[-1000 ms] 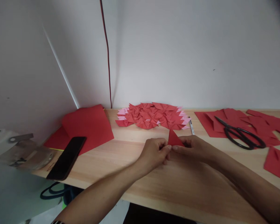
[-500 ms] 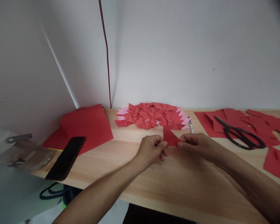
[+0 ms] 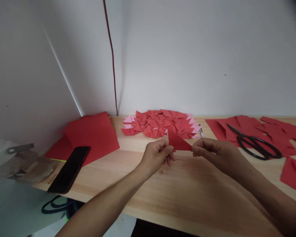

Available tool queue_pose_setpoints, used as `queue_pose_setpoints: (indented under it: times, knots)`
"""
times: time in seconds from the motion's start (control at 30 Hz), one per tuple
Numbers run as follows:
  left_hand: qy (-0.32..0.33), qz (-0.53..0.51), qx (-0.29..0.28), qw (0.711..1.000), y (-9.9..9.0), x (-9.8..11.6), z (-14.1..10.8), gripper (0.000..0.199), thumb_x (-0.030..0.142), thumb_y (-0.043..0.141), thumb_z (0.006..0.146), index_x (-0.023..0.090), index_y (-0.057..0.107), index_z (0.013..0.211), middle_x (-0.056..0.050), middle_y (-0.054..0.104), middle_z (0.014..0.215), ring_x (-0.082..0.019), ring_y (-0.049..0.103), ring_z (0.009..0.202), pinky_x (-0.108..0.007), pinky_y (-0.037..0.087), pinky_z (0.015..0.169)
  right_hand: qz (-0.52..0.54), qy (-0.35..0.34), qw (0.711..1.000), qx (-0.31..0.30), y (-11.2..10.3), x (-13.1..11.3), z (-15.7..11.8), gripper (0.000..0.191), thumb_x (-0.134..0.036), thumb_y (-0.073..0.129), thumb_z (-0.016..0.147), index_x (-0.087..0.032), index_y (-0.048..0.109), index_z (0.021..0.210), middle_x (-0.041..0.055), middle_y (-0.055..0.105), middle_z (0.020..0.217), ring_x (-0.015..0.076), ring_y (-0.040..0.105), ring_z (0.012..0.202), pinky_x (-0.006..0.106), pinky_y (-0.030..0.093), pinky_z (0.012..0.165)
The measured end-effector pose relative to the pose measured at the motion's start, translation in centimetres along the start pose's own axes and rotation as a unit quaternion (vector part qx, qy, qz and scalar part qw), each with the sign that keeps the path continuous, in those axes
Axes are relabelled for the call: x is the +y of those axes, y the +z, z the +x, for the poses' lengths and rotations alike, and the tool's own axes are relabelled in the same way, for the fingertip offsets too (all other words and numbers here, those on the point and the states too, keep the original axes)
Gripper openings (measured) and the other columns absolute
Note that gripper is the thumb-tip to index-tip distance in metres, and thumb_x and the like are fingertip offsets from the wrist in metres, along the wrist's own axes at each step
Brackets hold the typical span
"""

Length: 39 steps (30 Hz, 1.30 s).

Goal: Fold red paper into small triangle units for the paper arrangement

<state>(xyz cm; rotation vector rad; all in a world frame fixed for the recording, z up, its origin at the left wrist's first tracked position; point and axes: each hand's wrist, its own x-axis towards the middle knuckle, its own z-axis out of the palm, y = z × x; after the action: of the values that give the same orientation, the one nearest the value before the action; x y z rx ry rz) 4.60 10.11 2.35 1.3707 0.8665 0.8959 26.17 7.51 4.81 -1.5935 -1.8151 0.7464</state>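
Observation:
A red paper triangle (image 3: 177, 141) is stretched between my two hands, just above the table. My left hand (image 3: 160, 153) pinches its lower left corner between thumb and fingertips. At the right corner, my right hand (image 3: 207, 148) grips the same paper with thumb and forefinger. Behind the triangle lies a pile of folded red and pink paper pieces (image 3: 155, 123), arranged in overlapping rows. A thin pen (image 3: 201, 132) rests beside that pile, partly hidden by my right hand.
Black-handled scissors (image 3: 259, 146) lie on cut red paper (image 3: 273, 131) at the right. Large red sheets (image 3: 93, 135) and a black phone (image 3: 70, 169) are at the left of the wooden table (image 3: 148, 200). A dark red cord (image 3: 111, 49) hangs along the wall.
Both hands have raised the red paper triangle slightly. My right hand has moved a little to the right, so the triangle's lower edge shows longer between the hands.

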Motion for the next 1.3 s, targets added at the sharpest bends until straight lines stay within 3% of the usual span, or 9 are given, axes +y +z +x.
queue_pose_setpoints:
  times: [0.17,0.27,0.43,0.67,0.77,0.87,1.03,1.2,1.3]
  knots:
    - [-0.021,0.002,-0.006,1.000,0.0,0.1,0.0,0.032,0.044,0.060,0.080,0.015,0.051,0.068,0.001,0.060,0.055,-0.006,0.048,0.040,-0.017,0.036,0.041,0.066,-0.026,0.997,0.018,-0.5,0.0,0.0,0.054,-0.065,0.037,0.086,-0.022,0.067,0.070,0.0057,0.066,0.070,0.0180,0.057,0.063,0.031,0.043,0.059]
    - [-0.022,-0.004,-0.018,1.000,0.0,-0.1,0.1,0.032,0.044,0.061,0.080,0.014,0.054,0.070,0.002,0.058,0.054,-0.005,0.048,0.039,-0.016,0.035,0.040,0.100,-0.021,0.995,-0.005,-0.3,0.1,0.0,0.058,-0.064,0.032,0.088,-0.020,0.067,0.073,0.0067,0.066,0.071,0.0174,0.057,0.063,0.031,0.043,0.059]
    - [-0.024,-0.005,-0.013,1.000,0.2,-0.2,0.1,0.031,0.042,0.060,0.081,0.013,0.056,0.072,0.002,0.057,0.053,-0.005,0.048,0.039,-0.016,0.034,0.040,0.050,-0.024,0.997,-0.058,0.5,0.2,0.1,0.041,-0.056,0.049,0.084,-0.021,0.061,0.066,0.0024,0.061,0.066,0.0157,0.054,0.063,0.029,0.041,0.061]
    - [-0.026,-0.017,0.018,0.999,-0.1,-0.3,0.2,0.029,0.040,0.063,0.080,0.013,0.056,0.071,0.001,0.060,0.060,-0.006,0.049,0.044,-0.017,0.035,0.043,0.050,-0.014,0.997,-0.065,0.9,0.7,0.2,0.035,-0.050,0.053,0.083,-0.021,0.057,0.064,-0.0004,0.057,0.065,0.0130,0.047,0.059,0.027,0.036,0.057]
    - [-0.010,-0.005,0.026,1.000,-0.3,-0.2,0.1,0.030,0.041,0.062,0.080,0.014,0.055,0.071,0.002,0.056,0.058,-0.006,0.047,0.044,-0.018,0.035,0.044,0.087,0.010,0.988,-0.129,0.9,0.8,0.3,0.029,-0.048,0.057,0.080,-0.021,0.060,0.070,-0.0008,0.058,0.067,0.0125,0.048,0.059,0.026,0.037,0.054]
    - [0.012,0.041,-0.009,0.999,-0.2,0.0,-0.1,0.030,0.041,0.058,0.083,0.014,0.054,0.070,0.003,0.052,0.057,-0.006,0.045,0.046,-0.018,0.034,0.045,0.126,0.003,0.978,-0.167,1.2,0.8,0.5,0.029,-0.049,0.059,0.078,-0.021,0.063,0.086,0.0021,0.062,0.079,0.0154,0.054,0.067,0.028,0.042,0.059]
    - [-0.003,0.130,-0.067,0.989,0.4,0.5,-0.6,0.024,0.035,0.054,0.083,0.015,0.053,0.069,0.004,0.048,0.057,-0.007,0.041,0.049,-0.018,0.030,0.048,0.186,-0.011,0.971,-0.150,2.3,0.7,0.4,0.030,-0.049,0.060,0.078,-0.021,0.062,0.087,0.0037,0.061,0.085,0.0190,0.057,0.077,0.031,0.046,0.068]
    - [-0.023,0.149,-0.066,0.986,0.8,0.8,-0.7,0.019,0.030,0.054,0.080,0.015,0.056,0.070,0.004,0.049,0.057,-0.006,0.041,0.050,-0.019,0.031,0.050,0.192,0.017,0.977,-0.096,2.6,0.3,0.3,0.032,-0.051,0.058,0.079,-0.020,0.057,0.071,-0.0004,0.054,0.069,0.0135,0.050,0.061,0.026,0.041,0.056]
    - [-0.029,0.149,-0.067,0.986,1.0,0.9,-0.7,0.019,0.030,0.055,0.079,0.015,0.057,0.069,0.004,0.049,0.056,-0.007,0.041,0.049,-0.019,0.031,0.050,0.188,0.021,0.979,-0.074,2.4,0.1,0.3,0.031,-0.049,0.058,0.081,-0.020,0.059,0.070,-0.0005,0.055,0.067,0.0127,0.050,0.060,0.025,0.040,0.055]
